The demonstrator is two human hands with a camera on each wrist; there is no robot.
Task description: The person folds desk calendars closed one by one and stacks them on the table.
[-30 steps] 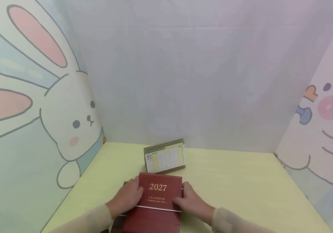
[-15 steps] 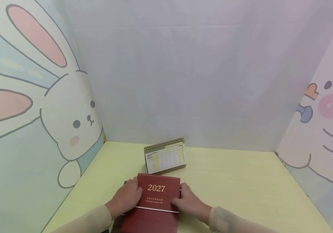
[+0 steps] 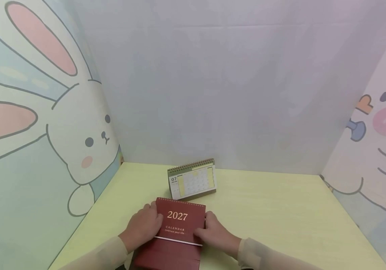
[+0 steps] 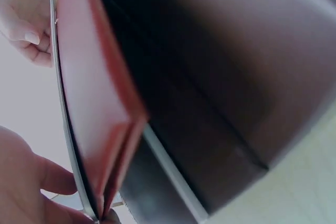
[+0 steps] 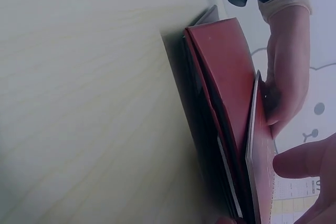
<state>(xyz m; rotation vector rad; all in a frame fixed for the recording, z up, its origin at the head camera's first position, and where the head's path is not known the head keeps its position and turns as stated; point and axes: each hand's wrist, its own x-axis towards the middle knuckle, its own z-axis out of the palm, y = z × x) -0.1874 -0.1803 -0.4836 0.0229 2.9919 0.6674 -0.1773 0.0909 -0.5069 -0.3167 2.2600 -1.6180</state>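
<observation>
A red desk calendar [image 3: 179,225] printed "2027 CALENDAR" is held between both hands near the front of the table. My left hand [image 3: 143,227] grips its left edge with the thumb on the cover, and my right hand [image 3: 218,234] grips the right edge the same way. Below the cover, its red base panel slopes toward me. A dark brown folded board [image 4: 262,61] lies directly behind the red panels in the left wrist view. From the right wrist, the layered red panel [image 5: 223,56] and the pale-edged cover stand apart at a narrow angle.
A green-topped spiral desk calendar [image 3: 194,182] showing 07 stands just behind the red one on the yellow table [image 3: 274,217]. Cloth walls enclose the table, with a cartoon rabbit [image 3: 81,138] at left and a white cartoon animal [image 3: 378,150] at right.
Both hands have shifted slightly left with the red calendar, keeping their grip. The dark piece at its left now shows less. The green-topped calendar stays in place.
</observation>
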